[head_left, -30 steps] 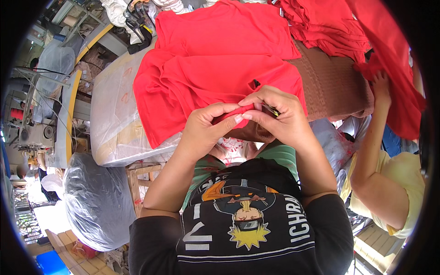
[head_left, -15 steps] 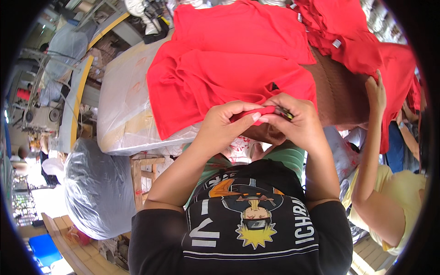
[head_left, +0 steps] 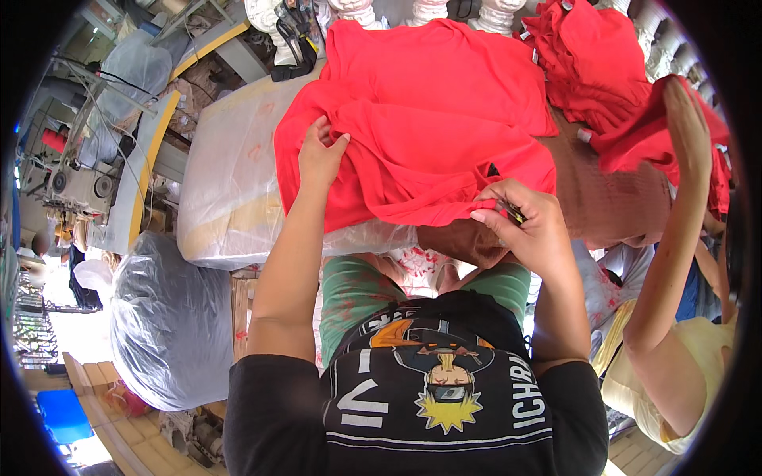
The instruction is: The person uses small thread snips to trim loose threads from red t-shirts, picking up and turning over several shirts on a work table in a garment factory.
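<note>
A red garment (head_left: 444, 147) lies spread over a plastic-wrapped bale and a brown cloth in front of me. My left hand (head_left: 321, 156) is at the garment's left side, its fingers curved and its thumb apart, with no cloth visibly gripped. At the garment's near edge, my right hand (head_left: 524, 216) pinches a fold of the red cloth between thumb and fingers. A small dark metal tool (head_left: 512, 211), resembling thread snips, is tucked in that same hand and mostly hidden by the fingers.
The plastic-wrapped bale (head_left: 226, 170) and brown cloth (head_left: 607, 194) form the work surface. More red garments (head_left: 591, 63) are heaped at far right, where a co-worker's arm (head_left: 675, 238) lifts one. A grey plastic-covered bundle (head_left: 167, 325) stands left, near a sewing machine (head_left: 83, 182).
My left hand has let go of the garment's edge and moved left and away from me. My right hand still pinches the cloth, slightly lower. The co-worker's hand has risen with red cloth.
</note>
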Demonstrator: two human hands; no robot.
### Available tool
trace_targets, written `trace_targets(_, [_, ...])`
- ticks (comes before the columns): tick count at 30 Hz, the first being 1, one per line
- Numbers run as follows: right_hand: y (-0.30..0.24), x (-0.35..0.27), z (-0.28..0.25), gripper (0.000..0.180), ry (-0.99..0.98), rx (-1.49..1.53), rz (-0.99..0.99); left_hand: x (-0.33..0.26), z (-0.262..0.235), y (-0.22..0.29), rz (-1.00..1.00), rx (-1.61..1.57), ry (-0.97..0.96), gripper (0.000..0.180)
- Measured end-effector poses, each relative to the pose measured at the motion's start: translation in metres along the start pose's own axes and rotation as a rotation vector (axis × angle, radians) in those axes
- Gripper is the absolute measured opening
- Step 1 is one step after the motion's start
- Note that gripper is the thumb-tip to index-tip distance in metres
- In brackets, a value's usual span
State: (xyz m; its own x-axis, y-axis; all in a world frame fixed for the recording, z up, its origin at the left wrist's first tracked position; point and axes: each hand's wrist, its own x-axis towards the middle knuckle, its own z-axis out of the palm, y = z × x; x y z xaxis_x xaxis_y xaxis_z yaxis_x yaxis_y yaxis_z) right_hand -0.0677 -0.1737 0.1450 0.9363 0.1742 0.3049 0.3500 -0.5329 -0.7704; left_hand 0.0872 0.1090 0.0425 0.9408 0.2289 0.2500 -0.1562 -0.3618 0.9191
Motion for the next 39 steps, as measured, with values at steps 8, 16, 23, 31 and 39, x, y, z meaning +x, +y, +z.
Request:
trace_targets(8, [-0.001, 0.016, 0.007, 0.033, 0.297, 0.004, -0.046, -0.076, 0.021, 0.105, 0.180, -0.336, -0.220, 0.026])
trace_targets(16, [0.013, 0.025, 0.047, 0.019, 0.219, 0.120, -0.147, -0.110, 0.021, 0.122, 0.180, -0.405, -0.285, 0.030])
trace_targets(23, [0.017, 0.019, 0.016, 0.009, 0.068, 0.750, 0.176, -0.102, -0.009, 0.119, -0.129, -0.369, -0.818, 0.020])
trace_targets(31, [0.013, 0.018, 0.012, 0.011, 0.077, 0.746, 0.154, -0.109, 0.003, 0.129, -0.085, -0.441, -0.781, 0.022])
trace_targets(39, [0.019, 0.019, 0.022, 0.010, 0.035, 0.707, 0.143, -0.111, 0.006, 0.129, -0.109, -0.524, -0.775, 0.019])
